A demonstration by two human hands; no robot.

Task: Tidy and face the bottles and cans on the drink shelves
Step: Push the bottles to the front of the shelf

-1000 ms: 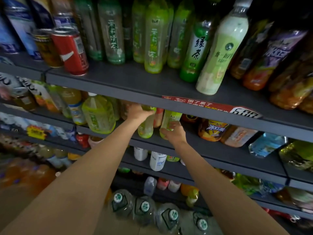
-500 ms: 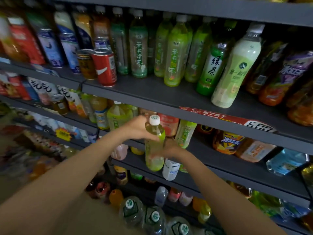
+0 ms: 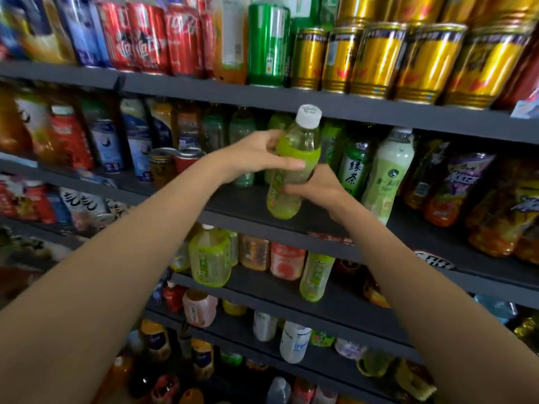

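Gripping green bottle [image 3: 291, 167], left hand [image 3: 256, 158] fingers wrapped, right hand [image 3: 318, 188] below

Dim shop, dark grey shelving [image 3: 291, 103]

Both bare arms reach up toward twelve o'clock; the left hand [image 3: 256, 157] grips a bottle [image 3: 291, 167] from nine o'clock, thumb across it, while the right hand [image 3: 316, 186] grips it from four o'clock

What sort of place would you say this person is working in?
Most likely a shop's drinks aisle: tiered dark shelves packed with gold cans and bottled teas, and a price tag on a shelf edge.
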